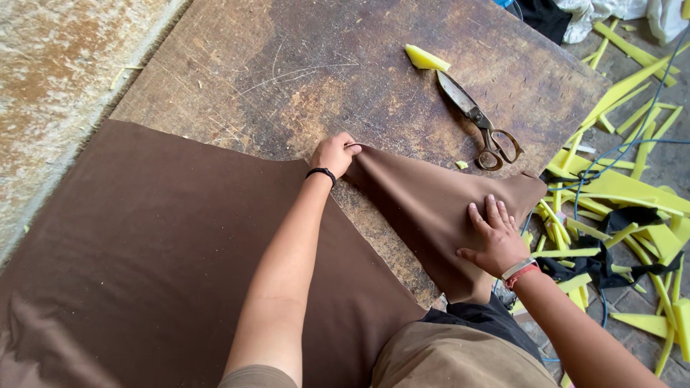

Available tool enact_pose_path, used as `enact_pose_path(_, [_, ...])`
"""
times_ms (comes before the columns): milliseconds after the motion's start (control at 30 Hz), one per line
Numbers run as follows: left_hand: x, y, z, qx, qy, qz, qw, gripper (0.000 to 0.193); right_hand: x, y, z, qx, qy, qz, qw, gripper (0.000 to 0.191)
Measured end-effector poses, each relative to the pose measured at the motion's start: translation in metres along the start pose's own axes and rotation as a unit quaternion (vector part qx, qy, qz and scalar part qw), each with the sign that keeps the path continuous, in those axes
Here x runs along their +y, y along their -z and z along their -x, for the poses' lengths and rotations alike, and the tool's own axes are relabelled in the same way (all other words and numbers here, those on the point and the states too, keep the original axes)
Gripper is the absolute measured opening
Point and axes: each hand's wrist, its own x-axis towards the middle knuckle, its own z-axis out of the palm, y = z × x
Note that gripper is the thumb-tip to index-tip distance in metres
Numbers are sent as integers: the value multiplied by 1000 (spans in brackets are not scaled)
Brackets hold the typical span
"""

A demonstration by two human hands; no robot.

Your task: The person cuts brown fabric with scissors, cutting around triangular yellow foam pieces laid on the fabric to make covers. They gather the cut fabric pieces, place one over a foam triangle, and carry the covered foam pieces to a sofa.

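Left hand (pixel 334 153) fingers pinch corner of brown fabric sheet (pixel 424 205) at frame centre; right hand (pixel 494 237) fingers spread flat, pressing fold lower right; fold runs diagonally between.

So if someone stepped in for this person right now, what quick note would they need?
Left hand: pinching the top corner of the brown fabric on the wooden board.
Right hand: pressed flat on the folded-over flap near the board's right edge.
Scissors: lying closed on the board beyond the flap, untouched, beside a yellow foam scrap.
Done: one corner folded over. Left: fabric looks uncut; most of it still spread flat at left.
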Motion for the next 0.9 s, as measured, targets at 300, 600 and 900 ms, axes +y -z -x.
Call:
enact_pose_path(300, [-19, -42, 7, 125, -49, -32, 990, 15, 6, -9, -3, 4, -8, -2, 1000, 112])
enact_pose_path(600, [22, -59, 50, 343, -218, -68, 911, 25, 3, -7, -2, 3, -20, -1, 1000, 113])
enact_pose_path(900, [-16, -91, 58, 107, -339, -27, 934, 35, 4, -5, 3, 9, -12, -26, 1000, 111])
